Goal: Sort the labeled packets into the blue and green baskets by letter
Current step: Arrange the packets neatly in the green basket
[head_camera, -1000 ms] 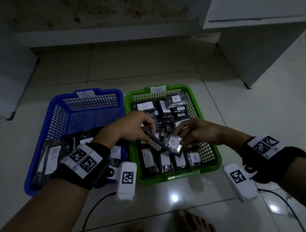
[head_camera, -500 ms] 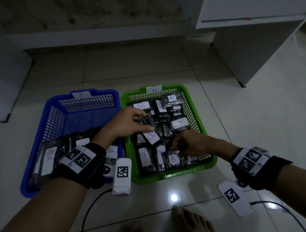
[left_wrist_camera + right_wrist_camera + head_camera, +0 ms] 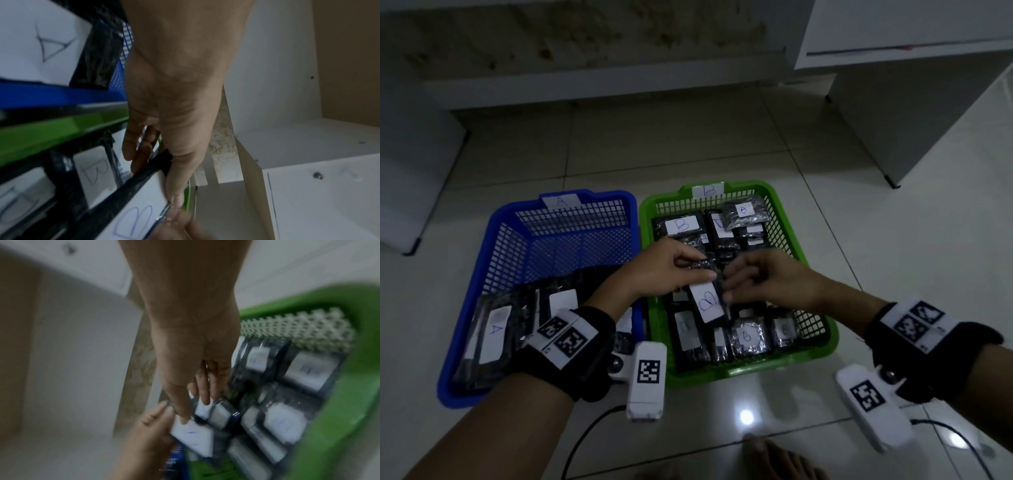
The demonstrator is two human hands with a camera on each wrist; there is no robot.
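Observation:
A blue basket (image 3: 482, 274) tagged A stands on the left, with black packets labeled A (image 3: 493, 334) lying in its near end. To its right, a green basket (image 3: 822, 301) tagged B is full of black packets labeled B (image 3: 748, 337). My left hand (image 3: 705, 270) reaches over the green basket and pinches a black B packet (image 3: 707, 301) by its top, thumb on the label (image 3: 139, 216). My right hand (image 3: 727, 291) meets it from the right, fingers curled and pinching the packet's right edge. In the blurred right wrist view the thumb lies on the label (image 3: 193, 438).
Both baskets sit side by side on a pale tiled floor (image 3: 654, 144). A white cabinet (image 3: 914, 102) stands at the back right and a white panel (image 3: 407, 192) at the left. A bare foot (image 3: 774, 459) and cables (image 3: 585, 435) are near the bottom edge.
My right hand has come up from the near part of the green basket to the B packet that my left hand keeps holding. One second ago the right hand held a small B packet.

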